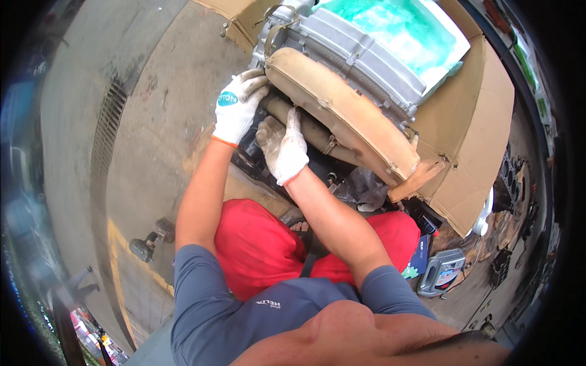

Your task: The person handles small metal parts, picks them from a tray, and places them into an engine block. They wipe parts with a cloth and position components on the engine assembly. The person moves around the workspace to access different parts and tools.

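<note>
- While the left hand [241,100] curls at the tan cover's [342,110] left end, grip can't tell, the right hand [282,143] is half-open, thumb apart, beside the pipe [314,133].
- Cover lies lengthwise along the silver engine part [360,43].
- Concrete floor [165,110] runs wide leftward; wood block [418,181] and cardboard [470,128] bound right end.
- White tub [450,41]: turquoise contents, glare hides detail.
- Grey jug [441,272]: contents not visible.

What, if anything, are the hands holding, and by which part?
It can't be told: the left hand is at the left end of the tan cover, the right hand beside the pipe.
</note>
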Available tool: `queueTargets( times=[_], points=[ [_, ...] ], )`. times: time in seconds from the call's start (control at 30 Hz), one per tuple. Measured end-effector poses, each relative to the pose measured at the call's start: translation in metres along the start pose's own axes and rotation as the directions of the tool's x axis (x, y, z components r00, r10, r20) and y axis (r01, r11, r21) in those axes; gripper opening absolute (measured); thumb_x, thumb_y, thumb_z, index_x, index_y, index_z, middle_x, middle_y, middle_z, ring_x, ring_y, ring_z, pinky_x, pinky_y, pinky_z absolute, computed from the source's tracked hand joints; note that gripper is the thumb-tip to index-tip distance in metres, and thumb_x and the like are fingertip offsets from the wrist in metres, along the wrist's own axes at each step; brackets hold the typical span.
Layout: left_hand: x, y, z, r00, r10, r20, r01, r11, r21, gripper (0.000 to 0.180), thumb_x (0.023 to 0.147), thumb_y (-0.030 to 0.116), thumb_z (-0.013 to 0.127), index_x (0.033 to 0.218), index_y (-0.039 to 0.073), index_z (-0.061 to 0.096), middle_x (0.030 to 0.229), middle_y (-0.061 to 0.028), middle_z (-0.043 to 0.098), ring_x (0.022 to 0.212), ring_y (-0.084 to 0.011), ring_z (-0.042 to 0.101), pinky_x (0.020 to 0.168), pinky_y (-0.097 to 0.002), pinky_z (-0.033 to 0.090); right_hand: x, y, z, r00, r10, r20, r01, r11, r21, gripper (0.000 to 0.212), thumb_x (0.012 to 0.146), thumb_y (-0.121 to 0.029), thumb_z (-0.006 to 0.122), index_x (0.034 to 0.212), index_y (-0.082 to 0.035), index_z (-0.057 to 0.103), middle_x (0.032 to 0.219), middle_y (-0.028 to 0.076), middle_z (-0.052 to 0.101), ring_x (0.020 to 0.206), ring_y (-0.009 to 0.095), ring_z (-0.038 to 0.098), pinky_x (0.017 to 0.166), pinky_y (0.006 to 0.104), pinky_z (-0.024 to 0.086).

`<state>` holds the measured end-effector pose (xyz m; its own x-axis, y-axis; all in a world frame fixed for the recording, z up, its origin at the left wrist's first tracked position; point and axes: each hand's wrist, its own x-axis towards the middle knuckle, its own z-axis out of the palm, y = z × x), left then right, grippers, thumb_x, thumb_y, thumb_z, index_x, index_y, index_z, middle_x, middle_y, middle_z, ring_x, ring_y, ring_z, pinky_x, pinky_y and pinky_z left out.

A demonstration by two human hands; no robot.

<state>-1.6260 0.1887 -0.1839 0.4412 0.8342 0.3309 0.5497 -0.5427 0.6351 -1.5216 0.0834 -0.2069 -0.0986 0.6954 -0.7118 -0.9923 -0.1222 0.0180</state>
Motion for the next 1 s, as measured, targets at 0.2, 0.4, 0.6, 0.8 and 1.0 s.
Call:
queueTargets(
  times=[0.2, 0.4, 0.6, 0.8, 1.0],
  points=[
    [0.001, 0.017, 0.004, 0.990, -0.110, -0.086, 0.111, 0.994, 0.007, 0.029, 0.092, 0.011, 0.075, 0.119, 0.002, 0.073, 0.123, -0.0147, 0.069, 0.112, -0.0268, 0.068, 0.096, -0.0345, 0.054, 0.003, 0.000, -0.001, 1.000, 0.007, -0.002, -0.007, 1.000, 0.007, 0.057, 0.099, -0.059, 0.064, 0.121, -0.007, 0.056, 0.090, 0.007, 0.061, 0.073, 0.019, 0.063, 0.059, 0.0282, 0.057],
    [0.001, 0.003, 0.023, 0.972, -0.071, -0.226, 0.052, 0.995, -0.090, 0.021, 0.086, 0.011, 0.080, 0.105, 0.003, 0.075, 0.113, -0.0151, 0.072, 0.102, -0.0326, 0.070, 0.089, -0.0390, 0.056, 0.007, -0.006, -0.005, 0.998, 0.040, 0.042, -0.043, 0.996, 0.076, 0.043, 0.100, -0.053, 0.066, 0.111, -0.011, 0.062, 0.079, 0.004, 0.063, 0.066, 0.017, 0.063, 0.055, 0.0292, 0.055],
    [-0.004, 0.001, 0.005, 0.988, 0.116, -0.101, -0.102, 0.986, 0.134, 0.026, 0.090, 0.006, 0.073, 0.115, 0.001, 0.074, 0.120, -0.0164, 0.071, 0.110, -0.0332, 0.067, 0.098, -0.0409, 0.053, 0.014, 0.006, -0.009, 0.998, 0.054, -0.015, -0.054, 0.999, 0.009, 0.059, 0.094, -0.062, 0.068, 0.095, -0.004, 0.063, 0.076, 0.010, 0.066, 0.060, 0.021, 0.064, 0.055, 0.0304, 0.056],
    [-0.005, -0.002, 0.016, 0.975, -0.109, -0.196, 0.116, 0.993, 0.027, 0.020, 0.088, 0.005, 0.078, 0.107, -0.001, 0.074, 0.117, -0.0149, 0.069, 0.100, -0.0287, 0.068, 0.090, -0.0380, 0.055, 0.017, 0.000, -0.013, 0.993, 0.115, -0.013, -0.115, 0.993, -0.012, 0.063, 0.095, -0.062, 0.067, 0.111, -0.001, 0.057, 0.083, 0.013, 0.064, 0.066, 0.023, 0.064, 0.056, 0.0308, 0.056],
    [-0.002, 0.003, 0.008, 0.988, 0.091, -0.121, -0.081, 0.993, 0.091, 0.021, 0.088, 0.003, 0.075, 0.108, 0.000, 0.074, 0.114, -0.0167, 0.070, 0.104, -0.0314, 0.068, 0.092, -0.0390, 0.054, 0.017, 0.002, -0.017, 0.995, 0.088, 0.037, -0.090, 0.995, 0.037, 0.062, 0.094, -0.059, 0.070, 0.120, -0.004, 0.054, 0.094, 0.011, 0.064, 0.072, 0.024, 0.066, 0.056, 0.0312, 0.057]
  ],
)
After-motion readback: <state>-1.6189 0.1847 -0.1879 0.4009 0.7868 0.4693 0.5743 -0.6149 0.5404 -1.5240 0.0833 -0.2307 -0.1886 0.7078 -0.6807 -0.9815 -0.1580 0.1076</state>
